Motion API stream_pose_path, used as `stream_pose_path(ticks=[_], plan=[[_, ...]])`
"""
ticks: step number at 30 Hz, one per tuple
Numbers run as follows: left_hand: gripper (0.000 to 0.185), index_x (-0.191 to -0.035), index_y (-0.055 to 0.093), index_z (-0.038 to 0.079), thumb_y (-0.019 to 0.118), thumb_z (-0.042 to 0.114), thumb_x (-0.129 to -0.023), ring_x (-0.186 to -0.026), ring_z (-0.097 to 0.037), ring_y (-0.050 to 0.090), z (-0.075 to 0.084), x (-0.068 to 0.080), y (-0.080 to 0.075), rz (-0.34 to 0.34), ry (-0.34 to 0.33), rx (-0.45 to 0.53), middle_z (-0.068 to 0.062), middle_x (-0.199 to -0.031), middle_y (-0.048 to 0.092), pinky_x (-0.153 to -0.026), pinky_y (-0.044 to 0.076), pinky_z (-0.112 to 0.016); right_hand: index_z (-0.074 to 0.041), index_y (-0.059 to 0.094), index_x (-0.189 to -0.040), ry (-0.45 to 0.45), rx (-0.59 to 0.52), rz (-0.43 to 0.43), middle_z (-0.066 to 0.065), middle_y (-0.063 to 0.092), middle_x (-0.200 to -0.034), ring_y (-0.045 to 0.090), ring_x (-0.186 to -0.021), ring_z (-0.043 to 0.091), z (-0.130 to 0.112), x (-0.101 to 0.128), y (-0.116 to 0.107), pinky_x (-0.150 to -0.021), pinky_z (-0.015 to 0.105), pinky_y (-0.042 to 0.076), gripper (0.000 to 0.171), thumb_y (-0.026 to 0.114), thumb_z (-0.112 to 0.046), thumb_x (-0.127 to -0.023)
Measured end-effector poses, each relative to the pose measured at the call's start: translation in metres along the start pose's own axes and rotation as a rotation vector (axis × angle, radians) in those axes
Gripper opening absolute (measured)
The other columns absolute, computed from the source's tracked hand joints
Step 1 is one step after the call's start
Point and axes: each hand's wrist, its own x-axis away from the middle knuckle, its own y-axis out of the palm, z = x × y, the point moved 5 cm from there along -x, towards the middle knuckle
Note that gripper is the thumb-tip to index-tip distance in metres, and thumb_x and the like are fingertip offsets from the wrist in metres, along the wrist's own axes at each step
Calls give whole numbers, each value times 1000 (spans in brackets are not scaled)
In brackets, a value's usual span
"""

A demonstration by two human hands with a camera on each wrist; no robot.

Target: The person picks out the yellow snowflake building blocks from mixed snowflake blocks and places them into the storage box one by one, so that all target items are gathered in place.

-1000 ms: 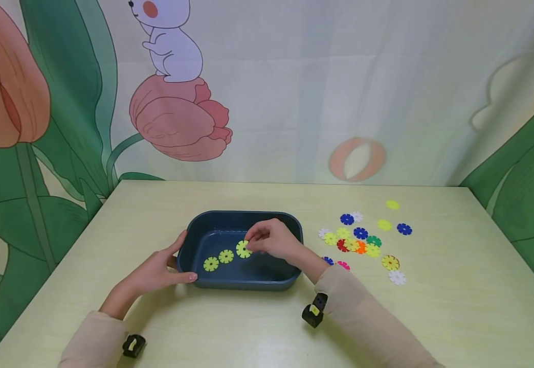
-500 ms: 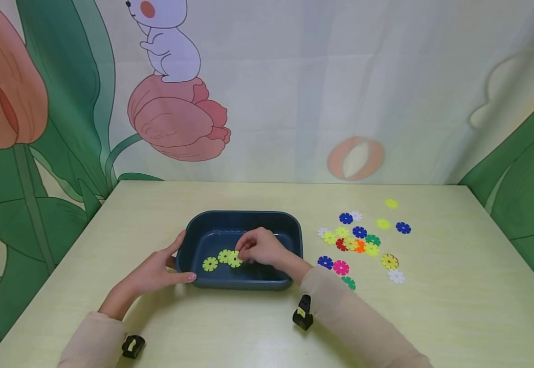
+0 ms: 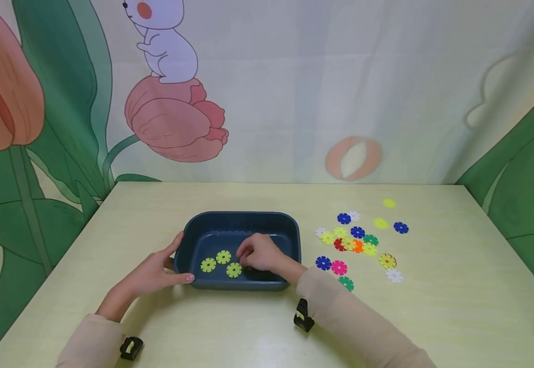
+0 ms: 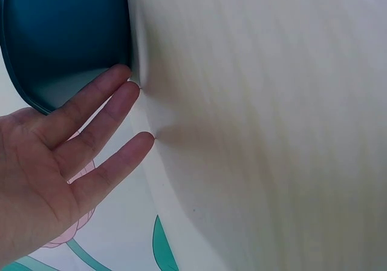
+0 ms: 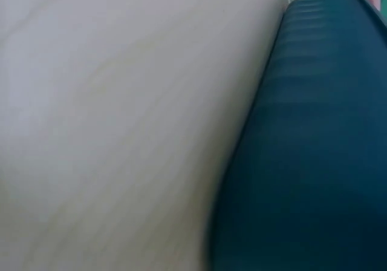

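Three yellow-green notched discs, one of them a snowflake disc [image 3: 234, 270] near the front wall, lie flat on the floor of a dark blue tray [image 3: 237, 285] in the head view. My left hand [image 3: 154, 273] rests at the tray's left end, thumb along the front corner. In the left wrist view its fingers [image 4: 91, 132] are straight and spread against the tray's outside. Over the tray floor, just right of the discs, is my right hand [image 3: 261, 254], fingers loosely bent, no disc showing between them. The right wrist view shows only the tray's outer wall [image 5: 314, 138] and table.
Right of the tray several snowflake discs lie scattered on the pale table [image 3: 432, 306], among them a blue disc [image 3: 323, 263], a pink disc [image 3: 339, 267] and a white disc [image 3: 394, 276]. A printed curtain [image 3: 267, 92] hangs behind the table.
The right hand has carried a yellow-green disc left and toward the front of the tray, then let it go beside the other two. The left hand has stayed at the tray.
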Motion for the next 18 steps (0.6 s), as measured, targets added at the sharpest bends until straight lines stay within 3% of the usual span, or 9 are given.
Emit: stream_pose_path(ticks=[10, 18], plan=[[103, -146, 6, 4, 74, 35, -75, -89, -23, 59, -2, 0, 0, 1, -12, 3, -24, -116, 54, -69, 46, -35, 8, 65, -94, 22, -179, 20, 9, 65, -77, 64, -65, 19, -1, 9, -10, -61, 27, 50, 13, 63, 4, -82], [104, -146, 6, 5, 74, 35, -74, -89, -23, 58, -2, -1, 0, 4, -28, -1, -22, -113, 56, -70, 47, -36, 8, 63, -99, -9, -207, 43, 8, 65, -79, 65, -73, 29, -5, 19, -25, -63, 28, 51, 18, 63, 2, -83]])
